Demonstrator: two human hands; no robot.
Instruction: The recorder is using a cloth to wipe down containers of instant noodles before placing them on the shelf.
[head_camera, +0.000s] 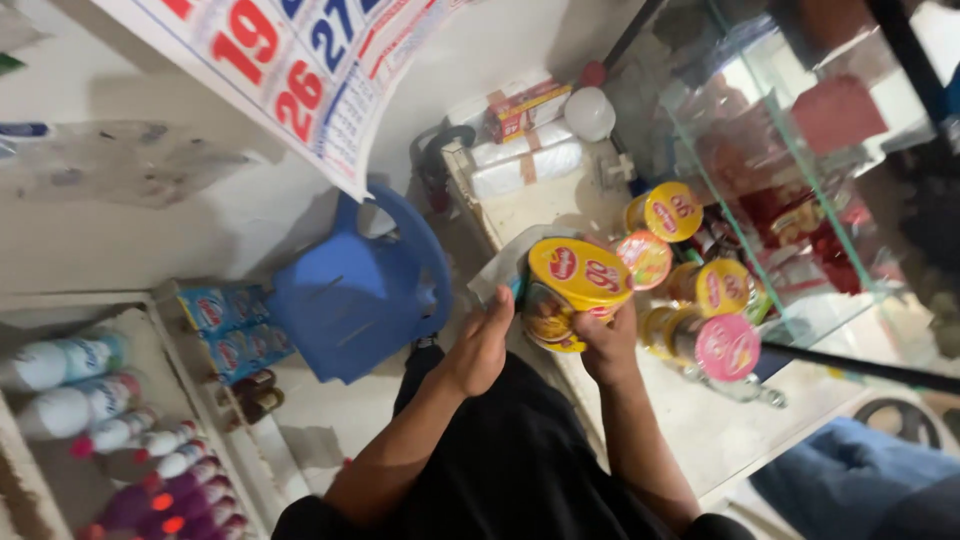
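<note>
1. Filling the space up and to the right of your fingers, the glass display case (800, 190) holds red packets behind its panes.
2. Hanging above and to the left of your fingers, the wall calendar (300, 70) slants across the white wall.
3. Sitting just left of your left-hand fingers and lower on the floor, the blue plastic chair (350, 290) stands beside the counter (720, 420).
4. Standing far left of your fingers, the shelf (30, 470) carries white and purple bottles (70, 400) in rows.
5. Clustered just right of your right-hand fingers, more noodle cups (700, 320) with yellow and pink lids stand on the counter, close together.
6. Between your fingers, the yellow-lidded noodle cup (575, 290) is tilted, its lid facing up toward you, raised above the counter edge.
7. Your right hand (610, 345) is grasping the cup from below and the right, fingers wrapped on its side.
8. Your left hand (480, 345) presses its fingertips against the cup's left side, thumb raised.
</note>
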